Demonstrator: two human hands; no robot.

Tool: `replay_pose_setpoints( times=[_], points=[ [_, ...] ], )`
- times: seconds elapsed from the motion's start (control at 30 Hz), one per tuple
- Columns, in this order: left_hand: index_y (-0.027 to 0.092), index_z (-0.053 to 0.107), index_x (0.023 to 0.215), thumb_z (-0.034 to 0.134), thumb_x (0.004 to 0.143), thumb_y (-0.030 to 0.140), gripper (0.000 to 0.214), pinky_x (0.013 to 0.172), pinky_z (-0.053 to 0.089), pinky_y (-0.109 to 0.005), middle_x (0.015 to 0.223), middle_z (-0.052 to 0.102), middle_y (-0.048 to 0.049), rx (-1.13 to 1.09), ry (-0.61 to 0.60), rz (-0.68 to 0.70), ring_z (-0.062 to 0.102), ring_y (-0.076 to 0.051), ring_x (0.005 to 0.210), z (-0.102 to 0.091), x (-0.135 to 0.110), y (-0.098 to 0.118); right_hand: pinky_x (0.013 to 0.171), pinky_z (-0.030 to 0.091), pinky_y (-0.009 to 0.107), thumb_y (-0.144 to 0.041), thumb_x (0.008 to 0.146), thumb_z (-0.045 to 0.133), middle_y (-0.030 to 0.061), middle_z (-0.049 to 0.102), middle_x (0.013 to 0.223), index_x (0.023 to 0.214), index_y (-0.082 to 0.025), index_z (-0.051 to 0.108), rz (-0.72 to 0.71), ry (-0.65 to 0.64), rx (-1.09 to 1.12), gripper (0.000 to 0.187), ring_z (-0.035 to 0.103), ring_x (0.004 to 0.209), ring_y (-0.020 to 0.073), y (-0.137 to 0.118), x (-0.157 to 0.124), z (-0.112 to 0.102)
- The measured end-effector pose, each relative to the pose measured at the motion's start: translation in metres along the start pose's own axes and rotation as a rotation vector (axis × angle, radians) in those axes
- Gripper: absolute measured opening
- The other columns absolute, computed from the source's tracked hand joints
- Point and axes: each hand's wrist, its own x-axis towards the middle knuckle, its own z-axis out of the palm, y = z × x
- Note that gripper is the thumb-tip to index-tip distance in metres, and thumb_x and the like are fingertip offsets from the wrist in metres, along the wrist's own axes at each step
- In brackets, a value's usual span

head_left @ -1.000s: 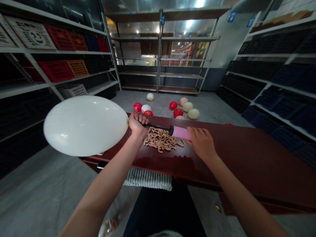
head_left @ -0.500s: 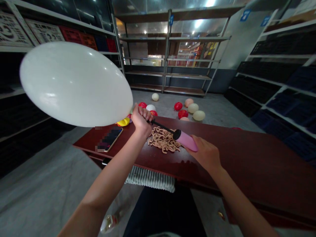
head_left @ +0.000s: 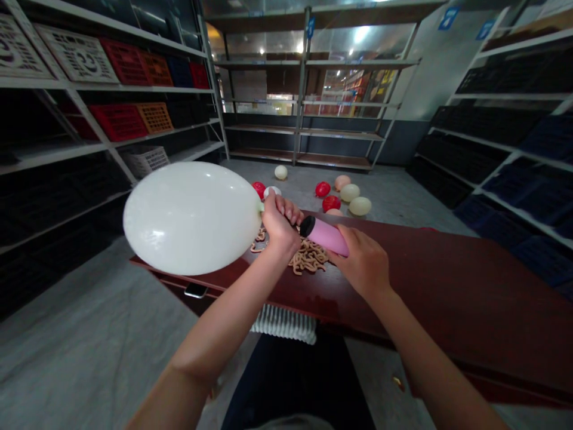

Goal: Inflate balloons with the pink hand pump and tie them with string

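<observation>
My left hand (head_left: 280,224) is closed round the neck of a large inflated white balloon (head_left: 192,218) and the nozzle end of a pump. The balloon hangs out to the left, over the left end of the dark red table (head_left: 447,286). My right hand (head_left: 362,263) grips the pink barrel of the hand pump (head_left: 324,235), which is pushed in close to my left hand. Under both hands a heap of limp tan uninflated balloons (head_left: 308,257) lies on the table.
Several inflated red, white and cream balloons (head_left: 340,194) lie on the grey floor beyond the table. Metal shelving lines the room, with red and orange crates (head_left: 120,119) on the left and dark crates (head_left: 514,143) on the right. A phone edge (head_left: 196,291) shows below the balloon.
The pump barrel has slid toward my left hand, hiding the black rod. The balloon dropped from its raised position back to table height, and the view shifted slightly.
</observation>
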Motion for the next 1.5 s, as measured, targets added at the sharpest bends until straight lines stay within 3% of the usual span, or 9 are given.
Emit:
replay_pose_setpoints(
  times=[0.27, 0.6, 0.7, 0.83, 1.0, 1.23, 1.43, 1.5],
  points=[
    [0.019, 0.022, 0.055, 0.039, 0.099, 0.031, 0.048, 0.038, 0.015, -0.024, 0.042, 0.020, 0.0057, -0.014, 0.016, -0.048, 0.020, -0.007, 0.033, -0.007, 0.017, 0.010, 0.076, 0.039, 0.034, -0.043, 0.092, 0.054, 0.0098, 0.069, 0.104, 0.128, -0.014, 0.052, -0.123, -0.010, -0.112, 0.046, 0.061, 0.090, 0.0238, 0.018, -0.005, 0.004],
    [0.020, 0.019, 0.058, 0.039, 0.096, 0.023, 0.043, 0.038, 0.015, -0.023, 0.042, 0.019, 0.0070, 0.035, 0.178, -0.062, 0.017, -0.007, 0.033, -0.057, 0.044, 0.037, 0.075, 0.039, 0.034, -0.038, 0.093, 0.054, 0.0103, 0.070, 0.104, 0.125, -0.013, 0.056, -0.221, -0.073, -0.191, 0.041, 0.060, 0.085, 0.0222, 0.050, -0.049, 0.013],
    [0.020, 0.019, 0.058, 0.038, 0.097, 0.026, 0.044, 0.038, 0.016, -0.024, 0.042, 0.020, 0.0066, 0.043, 0.161, -0.059, 0.018, -0.007, 0.033, -0.053, 0.049, 0.048, 0.075, 0.041, 0.034, -0.040, 0.092, 0.055, 0.0097, 0.070, 0.106, 0.128, -0.015, 0.056, -0.193, -0.087, -0.151, 0.044, 0.061, 0.085, 0.0220, 0.051, -0.047, 0.012],
    [0.020, 0.020, 0.059, 0.038, 0.099, 0.030, 0.045, 0.038, 0.017, -0.023, 0.043, 0.019, 0.0067, 0.046, 0.139, 0.014, 0.018, -0.007, 0.034, -0.034, 0.051, 0.053, 0.078, 0.044, 0.032, -0.042, 0.091, 0.055, 0.0092, 0.071, 0.107, 0.130, -0.017, 0.057, -0.100, -0.089, -0.055, 0.046, 0.064, 0.090, 0.0217, 0.045, -0.037, 0.009],
    [0.019, 0.022, 0.059, 0.044, 0.098, 0.033, 0.047, 0.038, 0.017, -0.023, 0.045, 0.020, 0.0072, 0.084, 0.122, 0.038, 0.020, -0.006, 0.034, -0.019, 0.047, 0.040, 0.077, 0.046, 0.031, -0.042, 0.089, 0.058, 0.0082, 0.072, 0.108, 0.129, -0.020, 0.057, -0.037, -0.104, 0.022, 0.045, 0.066, 0.090, 0.0211, 0.034, -0.025, 0.006],
    [0.019, 0.024, 0.056, 0.050, 0.095, 0.033, 0.049, 0.037, 0.016, -0.023, 0.044, 0.022, 0.0073, 0.091, 0.049, -0.047, 0.019, -0.005, 0.034, -0.015, 0.030, -0.005, 0.069, 0.047, 0.029, -0.042, 0.088, 0.060, 0.0072, 0.072, 0.108, 0.128, -0.021, 0.057, 0.046, -0.180, 0.109, 0.046, 0.068, 0.086, 0.0208, 0.004, -0.006, 0.006],
    [0.019, 0.026, 0.052, 0.046, 0.097, 0.029, 0.050, 0.036, 0.017, -0.023, 0.040, 0.024, 0.0057, 0.157, 0.017, -0.146, 0.021, -0.006, 0.031, -0.018, 0.021, -0.026, 0.053, 0.042, 0.026, -0.033, 0.085, 0.058, 0.0046, 0.063, 0.129, 0.154, -0.033, 0.021, -0.063, -0.336, 0.083, 0.078, 0.068, 0.080, 0.0176, -0.007, -0.002, 0.011],
    [0.019, 0.027, 0.051, 0.047, 0.097, 0.033, 0.052, 0.036, 0.019, -0.024, 0.040, 0.025, 0.0053, 0.172, 0.007, -0.131, 0.023, -0.007, 0.031, -0.021, 0.021, -0.031, 0.054, 0.043, 0.026, -0.032, 0.086, 0.057, 0.0059, 0.063, 0.127, 0.154, -0.033, 0.020, -0.061, -0.358, 0.082, 0.078, 0.068, 0.083, 0.0184, -0.008, 0.000, 0.014]
  ],
)
